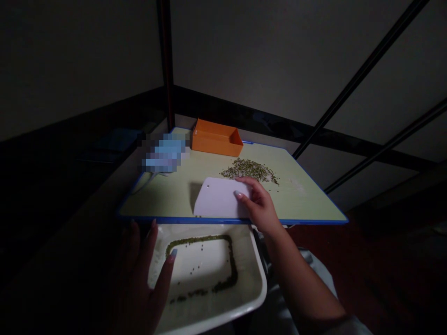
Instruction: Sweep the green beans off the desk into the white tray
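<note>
My right hand (pixel 260 204) is closed on a white plastic scraper (pixel 220 200) with a small hole in one corner. The scraper stands tilted near the front edge of the pale green tabletop (pixel 167 193). Behind it lies a spread of small green beans or seeds (pixel 249 170). Below the front edge is a white basin (pixel 209 260), with similar grains along the edges of its floor. My left hand (pixel 146 270) is at the basin's left side, fingers stretched apart and thumb over its inside. Whether it presses on the rim is hard to see in the dark.
An orange open box (pixel 216 139) stands at the back of the tabletop. Left of it is a light-blue item (pixel 165 153), blurred by pixelation. A blue strip edges the tabletop. Pale wall panels with dark bars rise behind, and the left side is very dark.
</note>
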Available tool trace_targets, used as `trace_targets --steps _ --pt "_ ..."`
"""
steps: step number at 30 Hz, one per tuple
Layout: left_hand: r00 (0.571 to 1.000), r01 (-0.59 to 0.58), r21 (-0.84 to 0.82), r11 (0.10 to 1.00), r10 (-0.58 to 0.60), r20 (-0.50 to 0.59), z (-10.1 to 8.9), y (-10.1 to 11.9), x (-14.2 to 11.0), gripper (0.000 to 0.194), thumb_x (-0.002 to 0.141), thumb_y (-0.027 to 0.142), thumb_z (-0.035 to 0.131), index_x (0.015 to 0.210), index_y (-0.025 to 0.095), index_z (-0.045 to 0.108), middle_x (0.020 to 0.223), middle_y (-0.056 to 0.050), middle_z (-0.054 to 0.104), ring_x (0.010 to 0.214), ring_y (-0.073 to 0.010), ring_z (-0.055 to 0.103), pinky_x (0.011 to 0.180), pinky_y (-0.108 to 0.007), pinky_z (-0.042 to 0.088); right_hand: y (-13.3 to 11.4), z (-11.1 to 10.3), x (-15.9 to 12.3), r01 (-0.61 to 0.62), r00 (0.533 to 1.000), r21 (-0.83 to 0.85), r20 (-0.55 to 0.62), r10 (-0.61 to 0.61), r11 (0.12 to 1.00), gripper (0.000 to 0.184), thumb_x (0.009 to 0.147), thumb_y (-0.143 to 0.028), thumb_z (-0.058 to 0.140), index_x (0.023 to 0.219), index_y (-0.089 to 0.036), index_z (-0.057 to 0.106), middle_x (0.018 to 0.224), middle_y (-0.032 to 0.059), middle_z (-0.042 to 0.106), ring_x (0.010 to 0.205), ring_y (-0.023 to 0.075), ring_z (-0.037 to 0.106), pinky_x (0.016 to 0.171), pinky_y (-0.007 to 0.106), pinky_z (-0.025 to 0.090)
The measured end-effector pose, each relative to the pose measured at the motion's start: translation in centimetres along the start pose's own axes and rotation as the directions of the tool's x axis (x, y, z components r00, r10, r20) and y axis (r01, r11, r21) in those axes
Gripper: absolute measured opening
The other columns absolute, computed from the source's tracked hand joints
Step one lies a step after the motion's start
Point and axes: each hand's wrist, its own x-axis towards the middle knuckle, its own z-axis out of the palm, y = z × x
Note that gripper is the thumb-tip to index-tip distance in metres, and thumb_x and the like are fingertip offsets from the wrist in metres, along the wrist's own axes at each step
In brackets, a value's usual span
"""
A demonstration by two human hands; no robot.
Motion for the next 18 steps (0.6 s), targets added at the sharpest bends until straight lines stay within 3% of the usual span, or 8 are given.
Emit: trace_targets --steps 9,13,18 --pt "1.0 0.011 0.0 1.0 -0.011 -0.004 0.1 -0.2 -0.1 0.066 0.09 0.05 0.037 0.152 0.031 0.024 0.167 -0.01 0.017 0.151 -0.0363 0.024 0.119 -0.063 0.032 0.2 -0.3 0.1 -0.015 1.0 0.035 0.026 0.014 0.999 0.027 0.084 -0.024 0.069 0.111 -0.03 0.068 0.117 0.0016 0.071 0.111 0.0209 0.063 0.1 0.04 0.049" --pt "1.0 0.009 0.005 1.0 -0.009 -0.009 0.1 -0.2 -0.1 0.066 0.09 0.049 0.038 0.152 0.032 0.024 0.165 -0.012 0.021 0.15 -0.0377 0.027 0.118 -0.065 0.033 0.0 -0.9 -0.2 -0.019 0.991 -0.02 -0.132 0.017 1.0 0.029 0.083 -0.028 0.069 0.112 -0.029 0.067 0.118 0.0044 0.07 0.109 0.0233 0.064 0.093 0.04 0.053" --pt "0.998 -0.036 0.002 0.999 0.036 -0.044 0.0 -0.2 -0.3 0.066 0.091 0.047 0.039 0.153 0.034 0.019 0.166 -0.01 0.021 0.151 -0.0356 0.026 0.119 -0.064 0.031 -1.0 -1.8 -0.9 -0.13 0.918 -0.125 -0.391 0.072 0.984 0.036 0.083 -0.034 0.068 0.118 -0.024 0.065 0.117 0.009 0.069 0.097 0.025 0.067 0.079 0.039 0.057"
